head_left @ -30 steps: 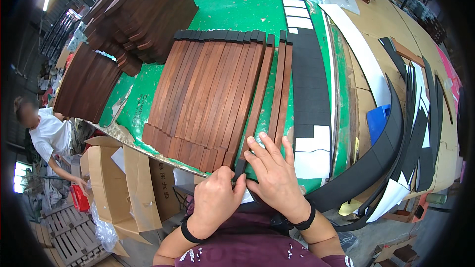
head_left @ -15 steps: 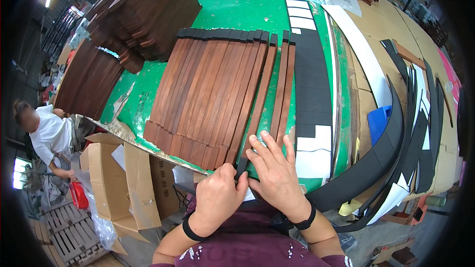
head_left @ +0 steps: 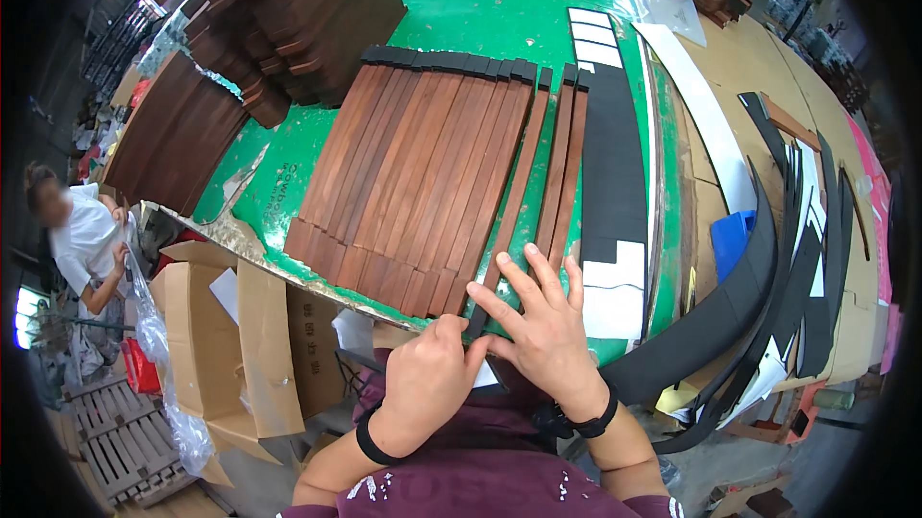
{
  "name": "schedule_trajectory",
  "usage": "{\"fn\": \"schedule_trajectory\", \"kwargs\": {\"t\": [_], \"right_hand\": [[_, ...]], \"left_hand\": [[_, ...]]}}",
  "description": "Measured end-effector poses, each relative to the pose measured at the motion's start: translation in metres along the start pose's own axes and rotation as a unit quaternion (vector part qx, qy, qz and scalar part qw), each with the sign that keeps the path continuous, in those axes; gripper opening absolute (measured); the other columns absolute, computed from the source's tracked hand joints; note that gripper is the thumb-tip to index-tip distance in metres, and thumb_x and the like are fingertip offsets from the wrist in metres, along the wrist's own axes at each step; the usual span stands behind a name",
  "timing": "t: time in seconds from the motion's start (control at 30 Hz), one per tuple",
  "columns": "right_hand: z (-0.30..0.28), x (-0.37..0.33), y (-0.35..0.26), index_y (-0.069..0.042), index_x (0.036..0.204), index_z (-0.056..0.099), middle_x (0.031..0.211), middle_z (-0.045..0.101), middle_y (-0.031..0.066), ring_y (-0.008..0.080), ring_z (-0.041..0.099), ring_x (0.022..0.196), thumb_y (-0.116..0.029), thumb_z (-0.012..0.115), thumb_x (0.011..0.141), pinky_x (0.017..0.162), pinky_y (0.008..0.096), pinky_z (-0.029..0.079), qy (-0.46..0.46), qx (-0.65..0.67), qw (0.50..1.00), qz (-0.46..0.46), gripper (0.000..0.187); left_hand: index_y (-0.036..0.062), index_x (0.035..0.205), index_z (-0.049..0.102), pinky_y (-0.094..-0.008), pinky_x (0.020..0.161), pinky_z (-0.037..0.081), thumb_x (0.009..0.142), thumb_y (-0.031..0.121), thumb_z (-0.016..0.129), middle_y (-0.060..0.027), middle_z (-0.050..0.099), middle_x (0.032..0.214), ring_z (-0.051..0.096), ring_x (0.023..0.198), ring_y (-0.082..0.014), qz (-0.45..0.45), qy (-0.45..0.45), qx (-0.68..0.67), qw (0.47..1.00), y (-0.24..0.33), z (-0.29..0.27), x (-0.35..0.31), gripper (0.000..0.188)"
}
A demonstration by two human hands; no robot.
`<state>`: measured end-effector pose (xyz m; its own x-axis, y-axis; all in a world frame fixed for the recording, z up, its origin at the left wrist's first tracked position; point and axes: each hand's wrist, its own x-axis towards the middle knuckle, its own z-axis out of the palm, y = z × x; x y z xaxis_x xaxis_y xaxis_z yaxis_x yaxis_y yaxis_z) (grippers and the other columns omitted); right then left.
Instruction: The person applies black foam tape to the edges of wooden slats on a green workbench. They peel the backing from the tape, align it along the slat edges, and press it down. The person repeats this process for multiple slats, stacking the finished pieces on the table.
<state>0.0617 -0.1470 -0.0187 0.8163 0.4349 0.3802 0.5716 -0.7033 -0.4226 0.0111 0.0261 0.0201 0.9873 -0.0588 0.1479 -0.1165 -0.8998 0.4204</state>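
My left hand (head_left: 428,369) is curled in a pinch at the near end of a narrow brown wooden slat (head_left: 515,193). Between its thumb and forefinger is a small black pad (head_left: 477,320) against the slat's end; the fingers partly cover it. My right hand (head_left: 547,334) lies with fingers spread over the slat's near end, its thumb close to my left thumb. To the left, several wooden slats (head_left: 413,172) lie side by side, their far ends covered in black. Two more slats (head_left: 564,168) lie just right of the touched one.
A black pad sheet (head_left: 615,172) with white backing showing lies right of the slats on the green tabletop (head_left: 471,19). Tall stacks of wood (head_left: 317,19) stand at the far left. Black strips (head_left: 816,259) and a blue object (head_left: 734,244) lie right; an open carton (head_left: 221,336) and a person (head_left: 86,240) are left.
The view has shifted slightly, moving the table's contents a little in the picture. Both hands keep nearly the same place at the slat's near end. The person at left has raised a hand.
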Motion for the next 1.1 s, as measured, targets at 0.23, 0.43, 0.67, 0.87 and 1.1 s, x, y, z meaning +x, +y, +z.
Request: {"fn": "schedule_trajectory", "kwargs": {"t": [0.23,0.43,0.67,0.87,1.1], "right_hand": [[-0.003,0.002,-0.004,-0.032,0.146,0.068,0.157,0.057,0.0111,0.0387,0.048,0.15,-0.034,0.095,0.066,0.123,0.0674,0.029,-0.008,-0.023,1.0,-0.014,0.085],[-0.008,0.002,-0.006,-0.029,0.146,0.068,0.156,0.058,0.0125,0.0389,0.048,0.149,-0.03,0.094,0.07,0.124,0.0684,0.027,-0.012,-0.03,0.999,-0.025,0.08],[-0.003,-0.001,-0.009,-0.026,0.149,0.064,0.156,0.057,0.0139,0.0388,0.046,0.151,-0.029,0.094,0.072,0.123,0.0697,0.029,-0.004,-0.048,0.998,-0.031,0.082],[-0.002,-0.003,-0.01,-0.024,0.153,0.06,0.158,0.055,0.016,0.0408,0.045,0.153,-0.031,0.093,0.075,0.123,0.0707,0.029,0.005,-0.044,0.998,-0.039,0.085],[0.011,-0.004,-0.002,-0.019,0.153,0.059,0.157,0.052,0.019,0.042,0.042,0.153,-0.034,0.089,0.079,0.123,0.0696,0.03,0.017,-0.049,0.996,-0.066,0.082]], "left_hand": [[0.0033,0.1,0.065,-0.0433,0.058,0.056,0.091,0.026,0.085,-0.0135,0.07,0.077,0.072,0.065,-0.0326,0.014,0.009,-0.013,1.0,-0.014,0.006,-0.011,0.032],[0.0053,0.091,0.059,-0.0428,0.054,0.057,0.096,0.026,0.078,-0.0138,0.067,0.075,0.071,0.062,-0.0337,0.066,0.035,-0.018,0.997,-0.017,0.01,-0.005,0.028],[0.0079,0.089,0.06,-0.0428,0.054,0.058,0.098,0.025,0.074,-0.0136,0.068,0.078,0.072,0.062,-0.0335,0.108,0.056,0.023,0.992,-0.019,0.015,-0.004,0.024],[0.006,0.093,0.063,-0.0446,0.058,0.06,0.097,0.028,0.077,-0.0136,0.071,0.082,0.073,0.066,-0.0349,0.108,0.084,-0.012,0.991,-0.029,0.017,-0.009,0.027],[0.0052,0.091,0.063,-0.0507,0.062,0.058,0.092,0.025,0.079,-0.018,0.07,0.079,0.072,0.071,-0.0414,0.097,0.089,-0.018,0.991,-0.03,0.024,-0.006,0.025]]}}
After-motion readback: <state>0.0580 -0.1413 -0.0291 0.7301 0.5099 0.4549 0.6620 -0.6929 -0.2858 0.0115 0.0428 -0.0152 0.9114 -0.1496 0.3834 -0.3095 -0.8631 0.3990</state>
